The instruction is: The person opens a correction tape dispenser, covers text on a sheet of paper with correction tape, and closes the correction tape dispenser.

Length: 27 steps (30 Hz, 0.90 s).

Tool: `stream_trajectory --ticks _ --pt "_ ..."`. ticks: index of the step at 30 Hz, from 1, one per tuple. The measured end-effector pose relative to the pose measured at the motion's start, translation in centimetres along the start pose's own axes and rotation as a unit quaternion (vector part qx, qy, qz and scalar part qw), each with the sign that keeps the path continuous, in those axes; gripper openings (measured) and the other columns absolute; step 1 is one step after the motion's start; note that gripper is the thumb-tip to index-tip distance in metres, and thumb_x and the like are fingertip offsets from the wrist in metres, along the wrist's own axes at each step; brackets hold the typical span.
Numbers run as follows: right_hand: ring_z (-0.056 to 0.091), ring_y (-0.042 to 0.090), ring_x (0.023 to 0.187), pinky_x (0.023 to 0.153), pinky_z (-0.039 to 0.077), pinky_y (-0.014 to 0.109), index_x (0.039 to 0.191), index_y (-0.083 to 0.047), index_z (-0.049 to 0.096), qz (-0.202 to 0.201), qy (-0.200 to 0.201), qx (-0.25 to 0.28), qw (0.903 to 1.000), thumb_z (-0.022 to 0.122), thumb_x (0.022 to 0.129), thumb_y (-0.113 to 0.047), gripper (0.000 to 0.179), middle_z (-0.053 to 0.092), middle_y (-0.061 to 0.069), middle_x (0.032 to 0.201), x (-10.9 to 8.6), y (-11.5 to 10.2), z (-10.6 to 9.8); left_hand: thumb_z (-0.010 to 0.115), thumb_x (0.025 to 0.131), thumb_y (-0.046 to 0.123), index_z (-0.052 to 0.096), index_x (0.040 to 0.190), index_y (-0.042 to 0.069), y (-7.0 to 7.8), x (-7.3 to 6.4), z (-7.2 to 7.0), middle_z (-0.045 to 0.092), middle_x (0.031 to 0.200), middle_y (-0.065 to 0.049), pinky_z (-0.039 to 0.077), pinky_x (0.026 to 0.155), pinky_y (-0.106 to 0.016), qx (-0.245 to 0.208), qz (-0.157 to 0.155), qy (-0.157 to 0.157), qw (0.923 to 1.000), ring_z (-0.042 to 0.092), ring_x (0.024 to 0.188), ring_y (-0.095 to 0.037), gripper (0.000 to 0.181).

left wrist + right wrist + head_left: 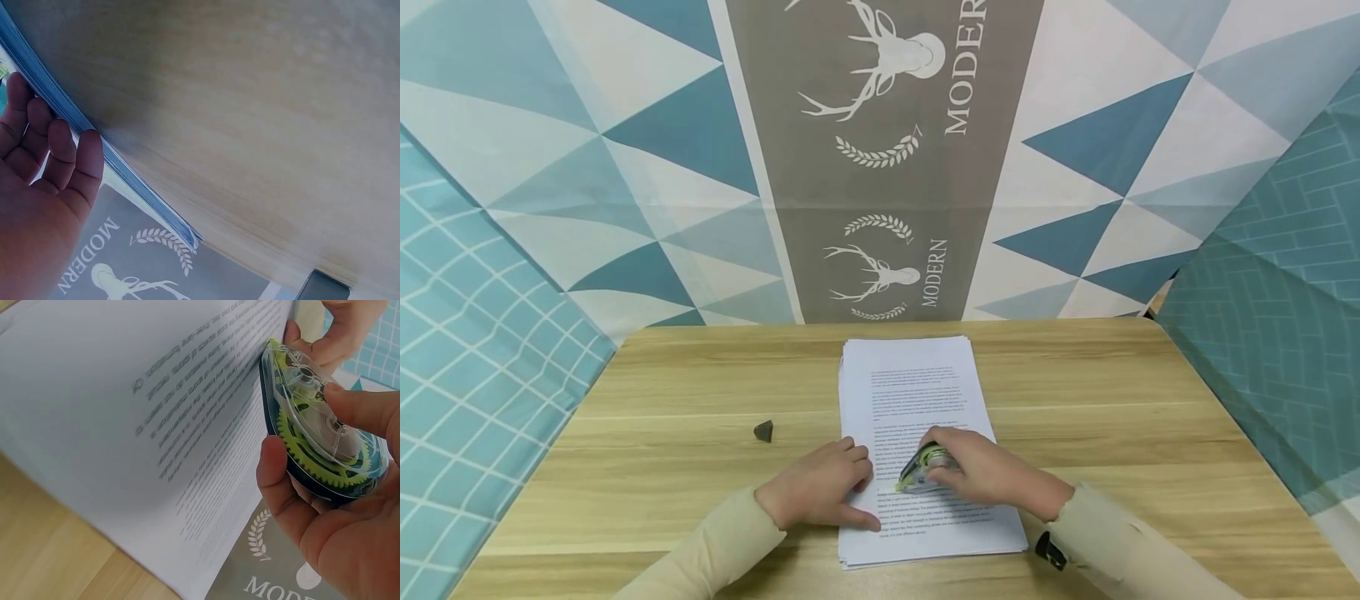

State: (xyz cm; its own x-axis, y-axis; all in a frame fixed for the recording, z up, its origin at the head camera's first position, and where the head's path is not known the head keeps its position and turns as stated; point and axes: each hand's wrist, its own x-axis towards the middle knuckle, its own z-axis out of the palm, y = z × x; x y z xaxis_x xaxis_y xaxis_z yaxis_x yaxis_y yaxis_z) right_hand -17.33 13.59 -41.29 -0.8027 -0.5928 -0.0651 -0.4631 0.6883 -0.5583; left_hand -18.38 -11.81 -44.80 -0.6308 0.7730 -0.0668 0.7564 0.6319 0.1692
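A stack of printed white pages lies in the middle of the wooden table. My left hand rests flat on the stack's lower left edge, fingers straight along the paper edge. My right hand grips a clear correction tape dispenser with green gears and presses its tip onto a text line. In the right wrist view the dispenser sits between my thumb and fingers, its tip against the printed page.
A small dark grey cap-like piece lies on the table left of the pages. Patterned blue and grey cloth hangs behind the table and at both sides. A black wrist strap shows on my right sleeve.
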Motion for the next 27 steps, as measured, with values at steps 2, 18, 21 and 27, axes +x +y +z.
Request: stream_trajectory --ticks 2,18,21,27 --pt "0.053 0.003 0.087 0.079 0.046 0.029 0.110 -0.016 0.056 -0.002 0.001 0.001 1.0000 0.062 0.089 -0.025 0.024 0.058 -0.013 0.092 -0.2 0.1 -0.2 0.055 0.075 0.070 0.047 0.072 0.022 0.0 0.0 -0.1 0.040 0.075 0.012 0.033 0.068 -0.020 0.000 -0.001 0.000 1.0000 0.035 0.073 -0.007 0.049" --pt "0.057 0.008 0.098 0.083 0.048 0.030 0.110 -0.019 0.055 -0.007 0.002 0.044 0.9990 0.061 0.089 -0.025 0.023 0.060 -0.009 0.105 -1.1 1.5 -0.9 0.060 0.073 0.069 0.046 0.069 0.022 0.3 -0.3 -0.4 0.039 0.073 0.013 0.032 0.068 -0.019 -0.005 -0.017 0.008 0.9998 0.034 0.072 -0.007 0.049" --pt "0.057 0.008 0.099 0.083 0.047 0.028 0.110 -0.022 0.055 -0.008 0.005 0.076 0.9970 0.061 0.089 -0.026 0.022 0.061 -0.010 0.106 -1.4 2.1 -0.7 0.062 0.072 0.068 0.046 0.070 0.022 0.3 -0.3 -0.4 0.039 0.072 0.013 0.032 0.067 -0.019 -0.006 -0.015 0.016 0.9997 0.034 0.071 -0.007 0.048" --pt "0.056 0.007 0.096 0.080 0.045 0.025 0.110 -0.024 0.056 -0.006 0.019 0.121 0.9924 0.061 0.089 -0.029 0.022 0.061 -0.009 0.106 -1.8 2.7 -0.8 0.066 0.071 0.064 0.049 0.073 0.022 0.0 0.0 -0.6 0.039 0.072 0.013 0.034 0.068 -0.019 -0.003 -0.018 0.028 0.9994 0.036 0.071 -0.007 0.045"
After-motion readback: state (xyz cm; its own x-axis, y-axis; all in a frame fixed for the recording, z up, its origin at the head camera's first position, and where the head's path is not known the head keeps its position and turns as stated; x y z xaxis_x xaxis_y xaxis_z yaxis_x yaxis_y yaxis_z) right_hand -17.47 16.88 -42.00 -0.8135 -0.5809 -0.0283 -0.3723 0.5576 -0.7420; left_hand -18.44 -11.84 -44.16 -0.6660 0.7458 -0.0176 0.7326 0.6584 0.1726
